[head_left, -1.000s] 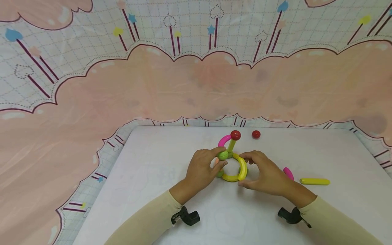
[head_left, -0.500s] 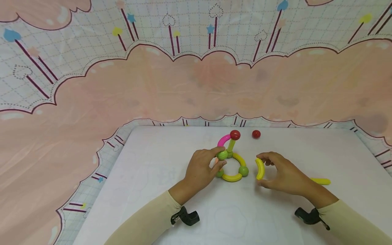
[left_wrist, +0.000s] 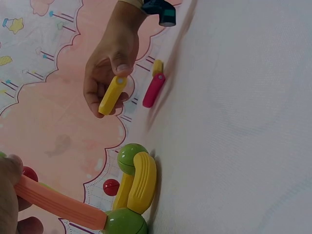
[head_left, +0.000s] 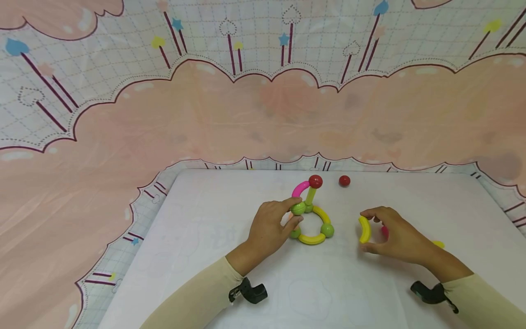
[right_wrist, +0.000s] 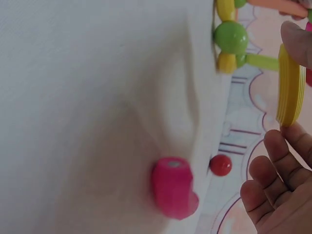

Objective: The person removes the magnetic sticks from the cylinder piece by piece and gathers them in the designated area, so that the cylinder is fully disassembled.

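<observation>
My left hand [head_left: 269,226] pinches a green ball [head_left: 298,209] of a toy built from balls and rods. Its lower ring has yellow curved rods [head_left: 311,239] between green balls, plus an orange rod [left_wrist: 63,202]. Above that, a pink curved rod [head_left: 300,188] and a light green straight rod [head_left: 311,196] meet at a red ball [head_left: 315,181]. Well to the right of the ring, my right hand [head_left: 400,240] pinches a separate yellow curved rod [head_left: 364,230] end to end between thumb and fingertip. The other right fingers are spread loosely in the right wrist view.
A loose red ball [head_left: 344,181] lies near the back edge of the white table [head_left: 213,201]. Beside the right hand lies a pink curved rod [right_wrist: 173,187]. A yellow rod [head_left: 438,244] is mostly hidden behind the right wrist. A printed curtain [head_left: 246,119] hangs behind.
My right hand has drawn the yellow curved rod away from the ring, to the right, uncovering the green ball there. My left hand has kept its hold in the same place.
</observation>
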`<state>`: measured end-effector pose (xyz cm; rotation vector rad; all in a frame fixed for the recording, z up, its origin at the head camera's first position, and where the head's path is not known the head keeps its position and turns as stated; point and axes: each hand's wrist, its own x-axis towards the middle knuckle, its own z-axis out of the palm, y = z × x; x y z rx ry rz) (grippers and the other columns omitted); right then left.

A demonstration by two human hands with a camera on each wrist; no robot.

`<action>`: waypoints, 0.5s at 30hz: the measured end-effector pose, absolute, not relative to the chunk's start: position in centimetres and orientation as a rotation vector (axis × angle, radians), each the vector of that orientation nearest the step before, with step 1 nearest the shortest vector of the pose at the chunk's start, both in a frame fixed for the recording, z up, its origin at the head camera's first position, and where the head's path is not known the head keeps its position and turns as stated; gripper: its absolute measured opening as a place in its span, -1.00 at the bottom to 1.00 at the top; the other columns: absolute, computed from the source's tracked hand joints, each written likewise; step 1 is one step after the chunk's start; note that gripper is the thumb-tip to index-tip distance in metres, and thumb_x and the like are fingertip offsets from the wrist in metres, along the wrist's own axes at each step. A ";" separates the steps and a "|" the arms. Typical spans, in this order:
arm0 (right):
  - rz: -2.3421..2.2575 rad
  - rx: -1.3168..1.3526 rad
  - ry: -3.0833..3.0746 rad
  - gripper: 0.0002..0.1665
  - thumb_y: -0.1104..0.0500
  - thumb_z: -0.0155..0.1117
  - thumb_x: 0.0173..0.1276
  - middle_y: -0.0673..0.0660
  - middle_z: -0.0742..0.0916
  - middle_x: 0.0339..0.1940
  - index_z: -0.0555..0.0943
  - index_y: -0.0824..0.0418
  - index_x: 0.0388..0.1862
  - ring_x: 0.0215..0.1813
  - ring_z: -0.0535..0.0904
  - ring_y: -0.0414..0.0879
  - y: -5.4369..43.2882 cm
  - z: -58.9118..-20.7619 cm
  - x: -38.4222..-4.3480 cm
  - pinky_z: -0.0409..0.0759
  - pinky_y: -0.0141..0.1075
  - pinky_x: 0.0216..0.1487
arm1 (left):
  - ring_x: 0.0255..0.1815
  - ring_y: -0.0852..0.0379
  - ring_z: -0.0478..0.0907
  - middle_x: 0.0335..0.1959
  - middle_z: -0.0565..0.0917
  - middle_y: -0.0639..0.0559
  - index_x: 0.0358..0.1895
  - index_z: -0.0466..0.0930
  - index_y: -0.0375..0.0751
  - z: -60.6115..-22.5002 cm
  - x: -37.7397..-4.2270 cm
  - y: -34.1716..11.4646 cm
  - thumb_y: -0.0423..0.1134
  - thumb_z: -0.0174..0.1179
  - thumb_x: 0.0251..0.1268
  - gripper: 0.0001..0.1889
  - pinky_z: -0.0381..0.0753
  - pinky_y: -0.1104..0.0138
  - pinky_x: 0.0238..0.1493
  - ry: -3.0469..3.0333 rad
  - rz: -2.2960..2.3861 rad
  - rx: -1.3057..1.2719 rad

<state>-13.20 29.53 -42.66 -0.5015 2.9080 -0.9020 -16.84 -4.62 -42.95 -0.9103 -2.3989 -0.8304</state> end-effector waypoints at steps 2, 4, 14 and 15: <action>-0.907 -0.497 2.909 -0.03 -0.22 0.68 0.03 0.17 0.54 0.23 0.47 0.10 0.34 0.17 0.46 0.14 29.8 -42.8 -13.1 0.59 0.18 0.09 | -0.09 0.12 0.66 -0.07 0.77 0.09 0.29 0.59 -0.08 -43.0 -16.9 -4.6 -0.15 0.47 0.28 -0.48 0.53 0.20 0.11 -2.394 -0.831 -0.913; -0.913 -0.497 2.907 -0.04 -0.20 0.69 0.02 0.18 0.53 0.25 0.48 0.10 0.33 0.18 0.47 0.15 30.1 -42.9 -13.1 0.57 0.23 0.11 | -0.11 0.13 0.65 -0.10 0.77 0.10 0.29 0.59 -0.09 -43.0 -16.9 -4.6 -0.17 0.48 0.27 -0.47 0.53 0.20 0.11 -2.392 -0.833 -0.915; -0.843 -0.487 2.931 -0.02 -0.26 0.69 -0.02 0.17 0.59 0.22 0.52 0.13 0.30 0.27 0.41 0.21 31.4 -43.8 -13.2 0.48 0.36 0.17 | -0.14 0.12 0.65 -0.12 0.77 0.09 0.28 0.59 -0.09 -43.1 -16.9 -4.7 -0.19 0.50 0.24 -0.46 0.54 0.20 0.07 -2.382 -0.835 -0.906; -0.839 -0.488 2.936 -0.03 -0.25 0.69 -0.02 0.17 0.59 0.23 0.52 0.13 0.30 0.29 0.39 0.21 31.6 -43.9 -13.1 0.47 0.37 0.18 | -0.14 0.12 0.65 -0.12 0.77 0.09 0.28 0.59 -0.09 -43.1 -16.9 -4.7 -0.19 0.50 0.24 -0.46 0.54 0.20 0.08 -2.381 -0.835 -0.906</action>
